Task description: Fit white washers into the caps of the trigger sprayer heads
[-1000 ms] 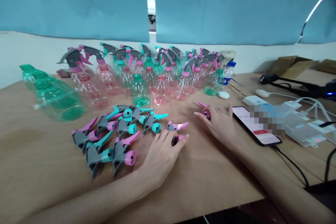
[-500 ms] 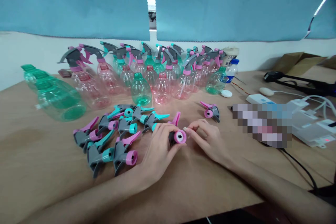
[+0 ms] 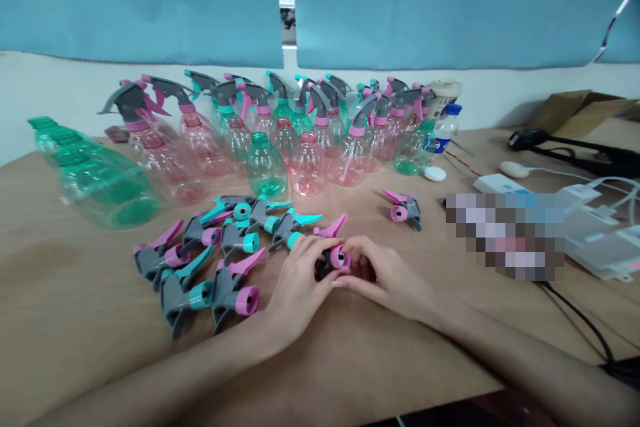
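My left hand grips a grey spray head with a pink collar and pink trigger just above the table. My right hand is closed in on the same spray head, its fingertips at the pink collar. To the left lies a heap of loose spray heads, grey with pink or teal parts. One more pink spray head lies alone to the right. Behind stand several pink and green plastic bottles, many with spray heads fitted.
Green bottles lie on their sides at the left on the brown table. A small drink bottle, a white disc, white boxes with cables and a black device sit at the right.
My right hand let go of the lone pink spray head on the right and came over to the one in my left hand, which was lifted and turned collar-forward.
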{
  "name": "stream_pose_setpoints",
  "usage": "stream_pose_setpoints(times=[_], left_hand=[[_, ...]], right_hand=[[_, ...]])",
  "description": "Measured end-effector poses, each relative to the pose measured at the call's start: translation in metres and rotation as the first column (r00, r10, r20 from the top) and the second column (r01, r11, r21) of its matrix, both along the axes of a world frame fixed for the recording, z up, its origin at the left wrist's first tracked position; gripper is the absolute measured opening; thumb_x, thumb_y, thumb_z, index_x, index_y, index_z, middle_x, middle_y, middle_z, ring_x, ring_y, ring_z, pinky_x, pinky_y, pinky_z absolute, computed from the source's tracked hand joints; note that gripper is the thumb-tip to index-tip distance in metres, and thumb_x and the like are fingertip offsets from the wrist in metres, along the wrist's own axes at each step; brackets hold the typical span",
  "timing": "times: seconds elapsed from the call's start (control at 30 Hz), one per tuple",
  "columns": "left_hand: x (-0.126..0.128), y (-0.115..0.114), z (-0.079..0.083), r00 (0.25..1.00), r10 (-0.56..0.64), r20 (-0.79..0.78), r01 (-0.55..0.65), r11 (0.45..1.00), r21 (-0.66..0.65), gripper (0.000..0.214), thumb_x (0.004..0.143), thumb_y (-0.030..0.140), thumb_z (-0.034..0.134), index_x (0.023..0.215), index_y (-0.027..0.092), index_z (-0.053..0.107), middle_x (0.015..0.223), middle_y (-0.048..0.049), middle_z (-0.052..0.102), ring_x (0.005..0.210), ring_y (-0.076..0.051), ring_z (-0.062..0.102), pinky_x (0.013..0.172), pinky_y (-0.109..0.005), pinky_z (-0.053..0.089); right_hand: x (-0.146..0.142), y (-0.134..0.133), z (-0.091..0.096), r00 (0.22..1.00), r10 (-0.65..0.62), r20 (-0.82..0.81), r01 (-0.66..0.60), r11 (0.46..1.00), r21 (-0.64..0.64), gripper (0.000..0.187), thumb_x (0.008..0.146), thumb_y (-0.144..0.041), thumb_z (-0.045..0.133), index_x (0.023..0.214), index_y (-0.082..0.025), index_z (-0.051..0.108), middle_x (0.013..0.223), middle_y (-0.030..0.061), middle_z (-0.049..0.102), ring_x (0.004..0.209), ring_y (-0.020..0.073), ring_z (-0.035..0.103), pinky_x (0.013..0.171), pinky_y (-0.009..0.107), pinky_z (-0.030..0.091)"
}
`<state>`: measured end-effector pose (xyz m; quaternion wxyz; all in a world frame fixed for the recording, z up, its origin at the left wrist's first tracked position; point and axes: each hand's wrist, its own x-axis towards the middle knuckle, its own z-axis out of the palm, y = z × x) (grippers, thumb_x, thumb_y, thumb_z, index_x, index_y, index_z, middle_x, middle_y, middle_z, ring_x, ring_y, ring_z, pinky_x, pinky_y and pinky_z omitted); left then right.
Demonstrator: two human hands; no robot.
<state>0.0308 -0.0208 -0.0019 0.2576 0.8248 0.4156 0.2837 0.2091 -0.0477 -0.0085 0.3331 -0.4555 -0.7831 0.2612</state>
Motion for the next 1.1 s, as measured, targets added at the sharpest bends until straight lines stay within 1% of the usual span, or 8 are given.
stream_pose_setpoints(times=[0.17,0.3,0.47,0.57,0.67,0.83,0.97,1.1], left_hand=[[0.000,0.000,0.001,0.999,0.005,0.032,-0.003,0.999,-0.036,0.023,0.082,0.017,0.063,0.105,0.022,0.059,0.110,-0.0060,0.057,0.097,-0.024,0.056,0.079,-0.038,0.048],[0.000,0.001,0.002,0.995,0.009,0.095,-0.003,0.998,-0.061,0.018,0.083,0.018,0.062,0.101,0.021,0.060,0.104,-0.0042,0.058,0.090,-0.021,0.057,0.077,-0.034,0.048],[0.001,0.002,0.001,0.991,0.006,0.137,0.003,0.998,-0.069,0.020,0.081,0.015,0.064,0.100,0.020,0.060,0.096,-0.0024,0.059,0.086,-0.018,0.057,0.075,-0.031,0.047],[0.001,0.002,0.000,0.990,0.034,0.136,-0.026,0.998,-0.061,0.025,0.080,0.012,0.065,0.103,0.020,0.060,0.098,-0.0025,0.059,0.087,-0.018,0.056,0.076,-0.031,0.047],[0.000,0.001,-0.001,0.990,0.019,0.140,-0.011,0.998,-0.056,0.026,0.081,0.014,0.064,0.106,0.021,0.060,0.104,-0.0030,0.060,0.092,-0.019,0.057,0.080,-0.033,0.047],[-0.001,0.002,-0.003,0.990,-0.008,0.144,0.015,0.999,-0.042,0.023,0.084,0.017,0.061,0.107,0.022,0.060,0.106,-0.0030,0.059,0.094,-0.020,0.057,0.082,-0.034,0.048],[-0.001,0.000,0.000,0.983,-0.071,0.168,0.079,0.996,-0.042,0.021,0.086,0.020,0.060,0.107,0.022,0.060,0.108,-0.0033,0.059,0.104,-0.020,0.054,0.089,-0.035,0.045],[-0.002,-0.002,0.001,0.980,-0.134,0.149,0.147,0.986,-0.079,0.026,0.088,0.021,0.058,0.113,0.024,0.057,0.113,-0.0039,0.057,0.107,-0.020,0.053,0.093,-0.036,0.042]], right_hand=[[0.000,-0.001,-0.001,0.999,-0.031,0.025,0.030,0.999,0.013,0.033,0.086,-0.040,0.059,0.110,-0.020,0.047,0.076,-0.0024,0.059,0.062,0.0121,0.055,0.056,0.023,0.042],[0.000,-0.002,0.002,0.998,-0.035,0.046,0.035,0.999,0.009,0.034,0.089,-0.041,0.054,0.114,-0.020,0.048,0.075,-0.0021,0.059,0.063,0.0128,0.056,0.059,0.024,0.043],[0.001,-0.003,0.003,0.998,-0.034,0.059,0.033,0.999,0.022,0.034,0.091,-0.041,0.052,0.118,-0.020,0.051,0.071,-0.0030,0.061,0.058,0.0114,0.054,0.059,0.023,0.042],[0.000,-0.004,0.001,0.994,-0.074,0.078,0.071,0.997,0.041,0.033,0.093,-0.041,0.047,0.118,-0.020,0.055,0.066,-0.0034,0.060,0.052,0.0108,0.052,0.057,0.023,0.041],[-0.001,-0.004,-0.001,0.990,-0.120,0.078,0.118,0.992,0.034,0.034,0.093,-0.041,0.046,0.116,-0.020,0.058,0.065,-0.0029,0.061,0.051,0.0105,0.051,0.056,0.023,0.040],[-0.002,-0.002,-0.002,0.993,-0.114,-0.009,0.114,0.993,-0.024,0.030,0.091,-0.039,0.052,0.115,-0.022,0.058,0.053,-0.0079,0.048,0.046,0.0090,0.044,0.050,0.021,0.035],[-0.001,-0.002,-0.004,0.985,-0.096,-0.146,0.083,0.992,-0.094,0.022,0.089,-0.035,0.056,0.104,-0.020,0.057,0.050,-0.0103,0.039,0.043,0.0076,0.036,0.046,0.021,0.030],[0.000,-0.003,-0.010,0.964,-0.096,-0.246,0.076,0.993,-0.093,0.020,0.084,-0.034,0.062,0.096,-0.019,0.053,0.051,-0.0114,0.036,0.044,0.0070,0.034,0.044,0.020,0.026]])
